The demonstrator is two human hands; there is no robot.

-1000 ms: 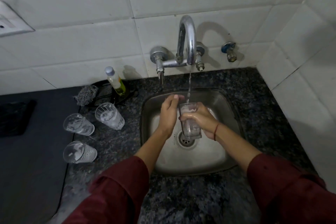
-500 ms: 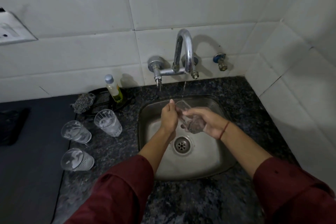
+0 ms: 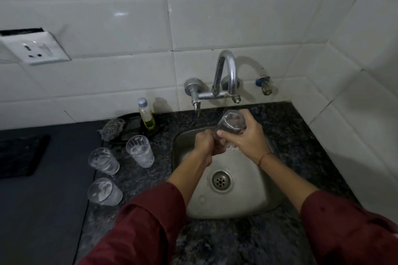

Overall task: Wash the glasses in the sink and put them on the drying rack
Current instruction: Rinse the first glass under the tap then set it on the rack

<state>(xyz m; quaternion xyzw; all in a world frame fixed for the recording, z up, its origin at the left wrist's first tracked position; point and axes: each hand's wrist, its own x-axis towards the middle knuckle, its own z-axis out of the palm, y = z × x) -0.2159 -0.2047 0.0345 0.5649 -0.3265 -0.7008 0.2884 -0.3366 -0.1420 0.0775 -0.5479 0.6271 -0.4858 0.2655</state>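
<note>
Over the sink [image 3: 247,204], the right hand [image 3: 245,142] wraps one tilted glass [image 3: 232,121]. The left hand [image 3: 205,144] clasps its lower end, and its long axis slants up toward the tap [image 3: 226,75]. Three soapy glasses [image 3: 140,150] [image 3: 104,160] [image 3: 104,191] stand upright left of the sink.

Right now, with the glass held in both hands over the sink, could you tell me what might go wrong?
1. The glass, tilted between the left hand and right hand, is probably wet; it could slip and strike the steel sink.
2. Its upper end sits close under the faucet and might knock the spout.
3. Three soapy glasses stand near the left sleeve; a careless elbow could topple the nearest.
</note>
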